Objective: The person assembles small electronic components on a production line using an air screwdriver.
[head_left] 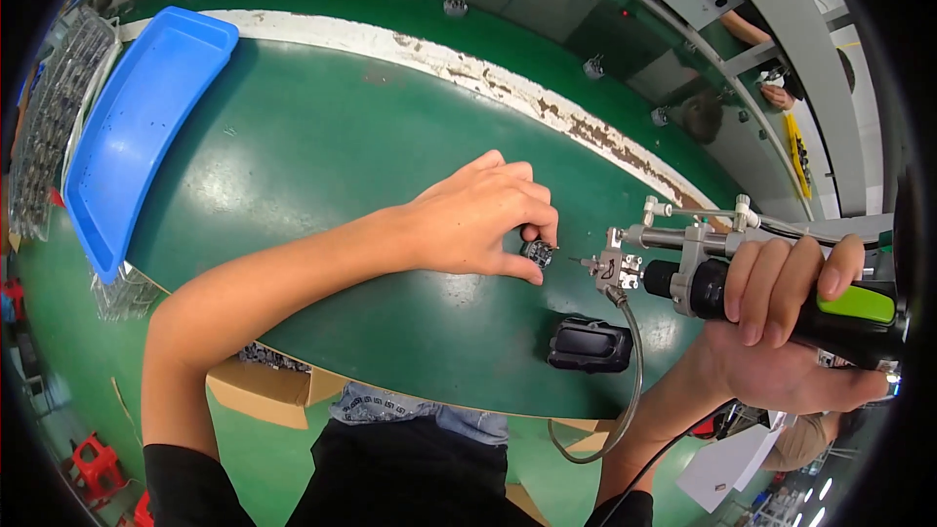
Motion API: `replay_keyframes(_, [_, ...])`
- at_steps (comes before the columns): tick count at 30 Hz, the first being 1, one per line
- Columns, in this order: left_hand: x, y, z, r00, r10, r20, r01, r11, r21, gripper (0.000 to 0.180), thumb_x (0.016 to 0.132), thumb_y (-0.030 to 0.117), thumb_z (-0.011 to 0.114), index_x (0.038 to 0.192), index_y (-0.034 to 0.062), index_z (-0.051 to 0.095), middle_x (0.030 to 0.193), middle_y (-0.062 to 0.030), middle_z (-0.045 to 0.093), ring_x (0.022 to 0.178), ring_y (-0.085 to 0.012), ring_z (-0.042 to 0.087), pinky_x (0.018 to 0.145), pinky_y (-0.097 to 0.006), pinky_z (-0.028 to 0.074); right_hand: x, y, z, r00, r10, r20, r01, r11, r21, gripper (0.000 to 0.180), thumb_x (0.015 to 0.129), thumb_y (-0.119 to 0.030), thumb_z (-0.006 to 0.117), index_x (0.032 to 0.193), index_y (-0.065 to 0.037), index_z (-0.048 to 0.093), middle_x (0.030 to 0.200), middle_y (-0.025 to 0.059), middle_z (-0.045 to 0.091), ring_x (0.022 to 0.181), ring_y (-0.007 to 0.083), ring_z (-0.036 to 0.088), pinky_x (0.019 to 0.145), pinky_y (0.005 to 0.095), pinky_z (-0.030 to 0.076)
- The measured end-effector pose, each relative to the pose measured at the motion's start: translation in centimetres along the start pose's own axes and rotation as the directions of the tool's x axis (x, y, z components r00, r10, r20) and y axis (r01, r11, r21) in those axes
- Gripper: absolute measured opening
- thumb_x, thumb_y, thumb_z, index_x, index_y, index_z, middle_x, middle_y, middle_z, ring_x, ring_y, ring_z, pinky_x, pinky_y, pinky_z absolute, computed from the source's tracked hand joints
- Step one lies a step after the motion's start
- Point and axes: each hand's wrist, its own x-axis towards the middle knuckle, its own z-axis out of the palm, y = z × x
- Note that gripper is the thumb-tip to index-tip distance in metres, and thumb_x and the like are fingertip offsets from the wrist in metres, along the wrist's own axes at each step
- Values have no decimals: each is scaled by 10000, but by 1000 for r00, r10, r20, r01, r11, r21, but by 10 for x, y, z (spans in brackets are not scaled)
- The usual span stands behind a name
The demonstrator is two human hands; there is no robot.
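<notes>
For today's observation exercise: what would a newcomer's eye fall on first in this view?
First, the two hands at the centre of the green table: the left hand pinches a small dark part against the tabletop, while the right hand holds a powered screwdriver with a green patch, its tip pointing at the part. Next, the bright blue tray at far left and a black block near the table's front edge.

Green table (322,166): smooth, glossy, reflects ceiling light. White strip (508,88) along far edge: paint chipped, rough, rusty-brown patches. Blue tray (137,127): smooth moulded plastic, mild sheen. Small part (538,253) under left hand (478,220): dark with shiny metal flecks (too small to tell more). Screwdriver (781,298) in right hand (781,332): black and lime-green plastic grip, bright bare-metal front fittings. Hose (630,381): grey, smooth, rubbery. Black block (589,344): matt plastic. Cardboard box (268,388): plain brown, matt.
</notes>
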Motion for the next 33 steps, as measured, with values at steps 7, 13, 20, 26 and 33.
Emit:
replay_keyframes(7, [1, 11, 10, 999, -9, -31, 9, 1000, -20, 327, 783, 391, 865, 951, 145, 728, 868, 42, 616, 916, -177, 541, 859, -356, 371, -3, 5, 4, 1000, 4, -11, -4, 1000, -1, 616, 879, -710, 546, 995, -119, 418, 614, -22, 466, 492, 79, 466, 509, 229, 398])
replay_keyframes(13, [0, 12, 10, 999, -35, -34, 33, 999, -41, 325, 781, 384, 867, 925, 131, 721, 853, 39, 614, 915, -177, 544, 861, -351, 374, -4, 8, 5, 1000, 27, -1, -27, 999, -27, 579, 883, -675, 547, 993, -122, 418, 612, -15, 486, 481, 81, 471, 512, 226, 403])
replay_keyframes(20, [0, 11, 12, 998, -21, -59, 19, 999, -36, 329, 769, 377, 877, 917, 129, 719, 848, 37, 615, 908, -176, 544, 861, -352, 378, -2, 14, 5, 1000, -2, 13, 3, 1000, -19, 567, 882, -664, 548, 992, -122, 420, 597, -22, 483, 473, 74, 466, 506, 209, 394])
replay_keyframes(26, [1, 11, 12, 998, -26, -54, 25, 999, -27, 332, 775, 387, 870, 914, 125, 720, 850, 31, 618, 910, -180, 544, 860, -353, 381, -1, 19, 12, 999, -38, -15, 37, 999, -29, 571, 884, -688, 515, 969, -130, 428, 565, -31, 467, 444, 59, 454, 480, 202, 388])
replay_keyframes(33, [0, 15, 14, 996, -54, -75, 51, 998, -41, 327, 777, 365, 869, 913, 110, 717, 849, 22, 620, 914, -192, 543, 848, -360, 375, 6, 18, 15, 999, 48, 14, -46, 992, -119, 595, 893, -718, 507, 953, -132, 422, 560, -37, 453, 437, 58, 439, 471, 208, 379])
